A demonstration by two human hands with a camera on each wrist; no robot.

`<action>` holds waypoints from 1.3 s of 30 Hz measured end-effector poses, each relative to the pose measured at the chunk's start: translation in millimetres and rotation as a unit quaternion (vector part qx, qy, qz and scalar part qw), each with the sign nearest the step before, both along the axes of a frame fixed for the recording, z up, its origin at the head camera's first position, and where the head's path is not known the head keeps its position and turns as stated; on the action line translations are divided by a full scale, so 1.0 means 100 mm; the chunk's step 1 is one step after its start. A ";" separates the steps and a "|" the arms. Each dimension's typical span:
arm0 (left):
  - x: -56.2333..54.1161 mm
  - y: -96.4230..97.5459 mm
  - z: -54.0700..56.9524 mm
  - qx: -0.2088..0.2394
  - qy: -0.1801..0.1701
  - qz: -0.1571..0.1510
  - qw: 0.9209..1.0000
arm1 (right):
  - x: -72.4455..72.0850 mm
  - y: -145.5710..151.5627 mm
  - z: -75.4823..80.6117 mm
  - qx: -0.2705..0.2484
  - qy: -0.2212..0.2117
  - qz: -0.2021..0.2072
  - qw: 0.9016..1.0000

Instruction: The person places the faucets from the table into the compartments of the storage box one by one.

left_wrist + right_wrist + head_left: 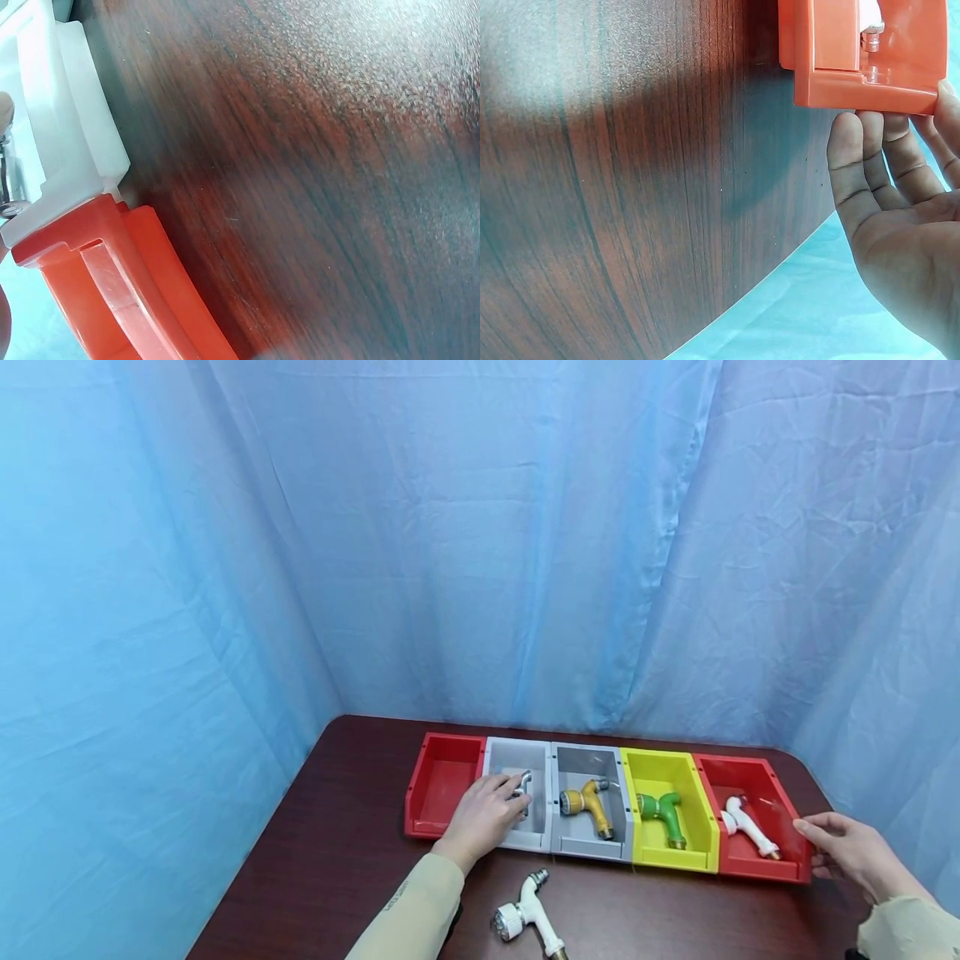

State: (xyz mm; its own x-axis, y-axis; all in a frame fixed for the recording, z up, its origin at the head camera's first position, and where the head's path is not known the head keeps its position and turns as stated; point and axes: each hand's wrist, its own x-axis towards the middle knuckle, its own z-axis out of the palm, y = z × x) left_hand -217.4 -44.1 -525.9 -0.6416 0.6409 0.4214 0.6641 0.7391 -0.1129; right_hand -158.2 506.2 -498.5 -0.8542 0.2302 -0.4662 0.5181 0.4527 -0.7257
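In the head view, my left hand (486, 814) reaches into the white bin (517, 749), thumb and fingers around the handle of a silver tap (527, 779). Part of that tap (10, 180) shows at the left wrist view's edge; the hand covers the rest. On the far right, my right hand (855, 852) grips the side wall of a red bin (783, 810). Its thumb lies on the rim and its fingers (846, 142) are against the outer side. A white tap (750, 828) lies inside that bin.
The bins stand side by side in a row. A grey bin (592, 760) holds a yellow tap (592, 806), a yellow bin (658, 766) a green tap (663, 814). At the left end is another red bin (450, 777). Another white tap (532, 910) lies on the dark table (315, 852).
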 end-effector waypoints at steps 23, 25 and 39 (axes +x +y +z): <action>0.35 -0.14 -0.02 -0.013 -0.050 -0.030 0.998 | 0.00 0.01 -0.02 0.004 -0.003 0.002 1.000; 0.41 -0.15 -0.02 -0.014 -0.063 -0.038 0.997 | 0.01 0.00 -0.01 0.004 -0.002 0.003 1.000; 0.77 -0.15 -0.15 -0.067 -0.122 -0.083 0.987 | 0.02 -0.04 0.02 0.000 0.006 0.009 1.000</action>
